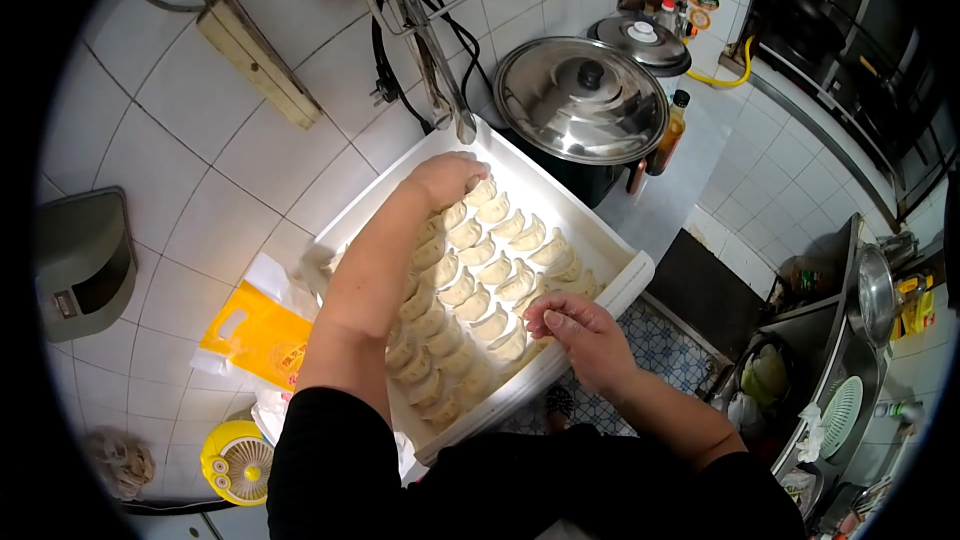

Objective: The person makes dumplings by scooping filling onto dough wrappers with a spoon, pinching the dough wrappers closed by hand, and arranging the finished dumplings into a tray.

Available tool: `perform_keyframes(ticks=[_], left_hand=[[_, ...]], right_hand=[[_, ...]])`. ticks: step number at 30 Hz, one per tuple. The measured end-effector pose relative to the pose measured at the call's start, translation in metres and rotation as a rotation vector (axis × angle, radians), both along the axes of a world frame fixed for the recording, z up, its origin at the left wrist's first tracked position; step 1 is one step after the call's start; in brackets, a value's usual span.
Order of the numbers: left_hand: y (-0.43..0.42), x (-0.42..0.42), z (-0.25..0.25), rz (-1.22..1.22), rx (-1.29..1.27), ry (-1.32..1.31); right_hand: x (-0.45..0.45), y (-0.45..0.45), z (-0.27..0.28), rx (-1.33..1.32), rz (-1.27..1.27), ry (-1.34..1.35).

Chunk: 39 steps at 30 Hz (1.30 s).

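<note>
Rows of pale, crimped dumplings (463,287) lie in a deep white tray (595,292) with raised walls. My left hand (447,181) reaches to the tray's far corner. Its fingers are closed at a dumpling (483,190) at the end of a row, though the wrist and hand hide part of the grip. Over the near right part of the tray hovers my right hand (585,338), fingers curled together and nothing visible in them. My left forearm covers some dumplings along the left side.
A large lidded pot (580,105) stands behind the tray, beside a sauce bottle (669,132). Metal tongs (437,65) hang above the far corner. At left are an orange bag (255,335) and a yellow fan (240,462). A sink counter (850,340) runs along the right.
</note>
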<state>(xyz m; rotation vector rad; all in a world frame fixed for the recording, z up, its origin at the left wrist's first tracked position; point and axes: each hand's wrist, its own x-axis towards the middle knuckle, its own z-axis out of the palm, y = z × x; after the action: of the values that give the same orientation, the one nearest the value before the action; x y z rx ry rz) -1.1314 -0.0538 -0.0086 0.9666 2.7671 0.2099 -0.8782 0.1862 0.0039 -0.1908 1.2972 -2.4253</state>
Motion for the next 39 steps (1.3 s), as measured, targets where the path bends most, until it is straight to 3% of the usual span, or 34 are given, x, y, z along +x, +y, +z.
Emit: perform_keyframes(ticks=[8,11,15,18,21,27,32,36,39], left_hand=[[0.0,0.005,0.005,0.018,-0.051,-0.015],[-0.017,-0.008,-0.009,-0.064,0.063,0.004],[-0.026,0.014,0.026,0.038,0.134,0.04],[-0.033,0.037,0.042,0.146,0.17,0.094],[-0.047,0.056,0.044,0.106,0.183,0.241],[-0.052,0.16,0.081,0.196,0.209,0.232],[-0.019,0.289,0.089,-0.094,0.413,0.258],[0.028,0.403,0.074,-0.475,0.6,0.032],[0.058,0.468,0.034,-0.698,0.558,-0.102]], right_hand=[[0.001,-0.002,0.001,0.069,0.015,0.036],[0.002,-0.003,0.004,0.074,-0.014,-0.004],[0.002,-0.003,0.003,0.089,-0.025,0.005],[0.004,-0.005,0.007,0.111,-0.043,-0.012],[0.012,-0.007,0.014,0.19,-0.077,0.015],[0.065,-0.018,0.021,0.131,-0.213,0.071],[0.157,-0.02,0.019,0.169,-0.407,0.035],[0.259,-0.015,-0.013,0.168,-0.638,0.005],[0.345,-0.013,-0.036,0.179,-0.839,-0.082]])
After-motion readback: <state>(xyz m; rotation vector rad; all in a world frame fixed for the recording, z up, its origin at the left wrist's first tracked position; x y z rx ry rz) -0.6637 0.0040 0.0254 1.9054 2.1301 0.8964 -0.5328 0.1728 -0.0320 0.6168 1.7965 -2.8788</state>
